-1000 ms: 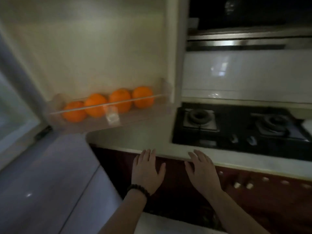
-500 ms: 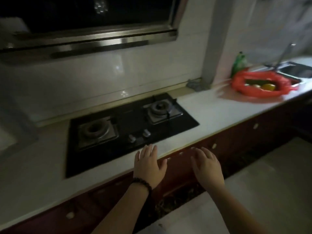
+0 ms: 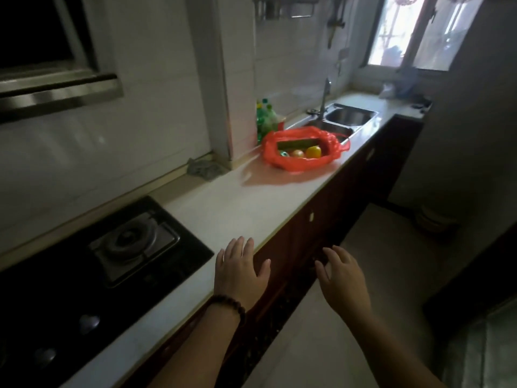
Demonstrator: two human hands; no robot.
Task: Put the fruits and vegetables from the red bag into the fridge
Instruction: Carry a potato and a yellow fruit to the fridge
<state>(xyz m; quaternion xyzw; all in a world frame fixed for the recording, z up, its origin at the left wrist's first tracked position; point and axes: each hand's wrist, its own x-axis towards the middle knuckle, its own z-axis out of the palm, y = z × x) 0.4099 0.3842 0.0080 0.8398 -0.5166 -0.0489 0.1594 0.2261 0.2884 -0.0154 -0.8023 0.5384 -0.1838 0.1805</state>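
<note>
From the head view, I am holding my left hand (image 3: 240,271) over the front edge of the tabletop (image 3: 237,203), just beside the stove (image 3: 92,261), its grip slack and spread, carrying nothing. My right hand (image 3: 342,277) is hanging past that front edge, above the floor, fingers splayed and likewise empty.

The red bag (image 3: 300,148) is sitting well apart from both hands, toward the far end of the tabletop, just beside the sink (image 3: 349,116) and near the green bottles (image 3: 265,117) at the back wall. Its mouth is gaping open, and inside I am seeing a cucumber (image 3: 299,142) lying along the back, a yellow fruit (image 3: 313,152), a paler round one (image 3: 297,154) touching it, and something green that I cannot make out.

I am judging the bag as thin, limp plastic that will sag and slip rather than keep its shape, so I would be reaching into the mouth instead of lifting by the film. The cucumber looks stiff and light; I would take it around the middle. The round fruits look smooth and liable to roll, so each wants a cupped hold over the top.
</note>
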